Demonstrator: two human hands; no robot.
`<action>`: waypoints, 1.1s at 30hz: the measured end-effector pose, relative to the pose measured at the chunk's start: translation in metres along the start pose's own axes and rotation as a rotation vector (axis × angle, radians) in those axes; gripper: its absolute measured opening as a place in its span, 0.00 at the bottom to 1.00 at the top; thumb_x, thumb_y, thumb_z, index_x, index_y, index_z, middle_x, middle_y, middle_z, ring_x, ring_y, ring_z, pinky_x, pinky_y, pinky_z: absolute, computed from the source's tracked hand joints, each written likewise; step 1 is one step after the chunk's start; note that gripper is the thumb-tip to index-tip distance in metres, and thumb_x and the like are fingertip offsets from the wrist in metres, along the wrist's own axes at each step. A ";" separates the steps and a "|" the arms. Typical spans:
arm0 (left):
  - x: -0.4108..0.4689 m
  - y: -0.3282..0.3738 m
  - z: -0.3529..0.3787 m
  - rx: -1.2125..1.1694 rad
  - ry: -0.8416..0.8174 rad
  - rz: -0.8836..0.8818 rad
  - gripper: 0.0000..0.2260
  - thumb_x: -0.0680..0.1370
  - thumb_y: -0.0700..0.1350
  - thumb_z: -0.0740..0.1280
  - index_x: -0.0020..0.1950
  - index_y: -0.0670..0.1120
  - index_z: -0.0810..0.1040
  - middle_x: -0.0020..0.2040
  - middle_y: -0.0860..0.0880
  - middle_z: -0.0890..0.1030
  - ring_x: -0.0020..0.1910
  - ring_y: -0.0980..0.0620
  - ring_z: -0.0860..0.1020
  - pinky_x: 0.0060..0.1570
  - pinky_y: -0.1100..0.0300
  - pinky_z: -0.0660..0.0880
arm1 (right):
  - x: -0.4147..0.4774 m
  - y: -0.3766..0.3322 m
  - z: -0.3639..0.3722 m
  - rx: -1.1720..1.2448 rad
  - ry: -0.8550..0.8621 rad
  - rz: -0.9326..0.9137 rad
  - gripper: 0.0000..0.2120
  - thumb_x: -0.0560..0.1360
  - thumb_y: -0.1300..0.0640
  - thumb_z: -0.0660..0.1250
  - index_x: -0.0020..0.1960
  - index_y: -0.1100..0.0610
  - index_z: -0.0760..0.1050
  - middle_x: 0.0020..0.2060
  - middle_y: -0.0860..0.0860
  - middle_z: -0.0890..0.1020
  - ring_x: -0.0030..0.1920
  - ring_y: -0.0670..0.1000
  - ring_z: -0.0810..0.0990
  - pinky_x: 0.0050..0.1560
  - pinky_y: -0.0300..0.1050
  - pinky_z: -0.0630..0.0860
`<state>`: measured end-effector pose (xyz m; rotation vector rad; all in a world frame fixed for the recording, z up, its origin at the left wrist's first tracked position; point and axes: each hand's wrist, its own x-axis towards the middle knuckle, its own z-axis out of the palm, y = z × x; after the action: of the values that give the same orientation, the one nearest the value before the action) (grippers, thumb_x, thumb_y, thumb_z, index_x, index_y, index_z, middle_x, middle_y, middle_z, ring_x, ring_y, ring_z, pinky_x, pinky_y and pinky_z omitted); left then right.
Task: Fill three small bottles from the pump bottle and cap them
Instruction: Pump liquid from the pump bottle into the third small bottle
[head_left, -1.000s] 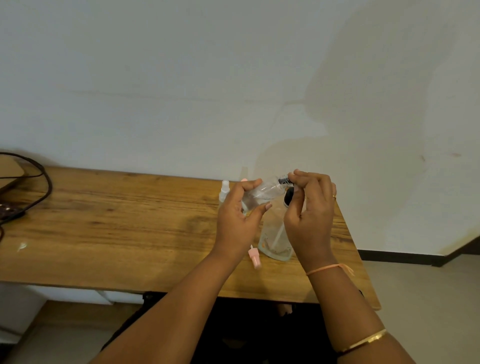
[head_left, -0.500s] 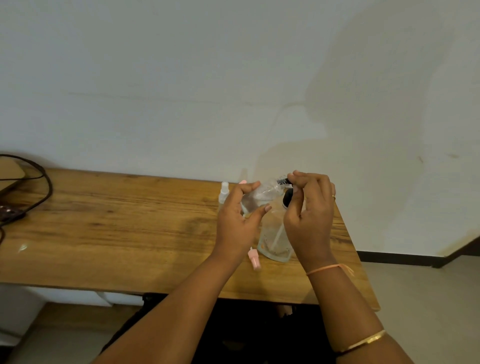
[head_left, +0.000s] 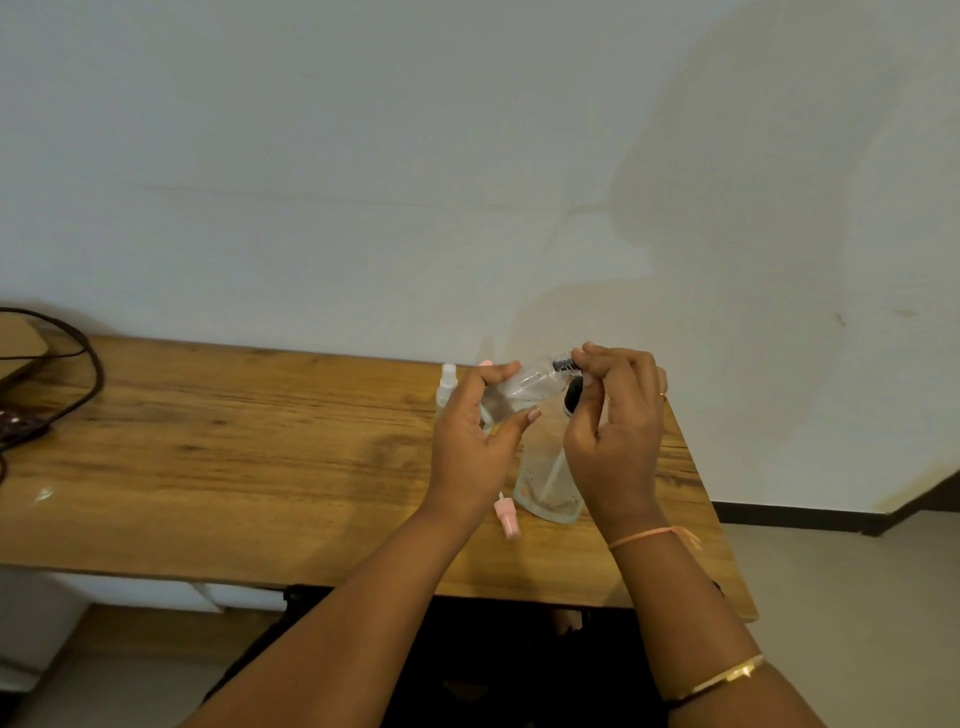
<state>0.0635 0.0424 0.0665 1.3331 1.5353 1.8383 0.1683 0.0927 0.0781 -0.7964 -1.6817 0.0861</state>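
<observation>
Soft, fairly dim indoor light falls evenly on a pale wall (head_left: 363, 156), with a broad, faint shadow spreading across the upper right of the frame. The wooden table (head_left: 234, 441) looks matte, and its long edges curve slightly from the wide-angle lens. Detail is mildly soft throughout, and the clear small bottle (head_left: 524, 387) at centre is hard to make out.

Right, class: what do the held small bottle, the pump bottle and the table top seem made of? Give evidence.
Small bottle: clear glossy plastic, probably; see-through, with bright highlights. Pump bottle: clear plastic or glass; its dip tube shows inside. Table top: wood or wood-look laminate, matt, with visible grain.
</observation>
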 end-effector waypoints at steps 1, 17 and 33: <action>0.000 0.001 -0.001 -0.004 0.003 0.004 0.19 0.71 0.39 0.73 0.52 0.60 0.72 0.54 0.62 0.77 0.60 0.58 0.74 0.58 0.61 0.74 | 0.000 0.000 0.000 -0.003 0.001 0.003 0.12 0.71 0.72 0.60 0.49 0.63 0.78 0.47 0.52 0.76 0.51 0.39 0.66 0.44 0.51 0.74; 0.002 -0.006 0.004 -0.062 -0.004 -0.034 0.18 0.71 0.40 0.73 0.50 0.61 0.73 0.53 0.70 0.76 0.67 0.52 0.71 0.64 0.49 0.72 | 0.000 0.005 0.002 -0.029 -0.011 0.023 0.12 0.73 0.68 0.57 0.50 0.62 0.77 0.47 0.52 0.76 0.50 0.46 0.70 0.46 0.46 0.72; 0.000 -0.004 0.002 -0.040 -0.034 -0.042 0.19 0.72 0.38 0.72 0.51 0.60 0.72 0.52 0.74 0.75 0.66 0.57 0.71 0.64 0.54 0.71 | -0.004 0.006 0.002 -0.035 -0.024 0.004 0.12 0.73 0.67 0.56 0.51 0.63 0.77 0.48 0.52 0.76 0.49 0.51 0.73 0.46 0.53 0.75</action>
<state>0.0641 0.0448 0.0625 1.2979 1.4898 1.8024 0.1694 0.0956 0.0717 -0.8273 -1.7080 0.0694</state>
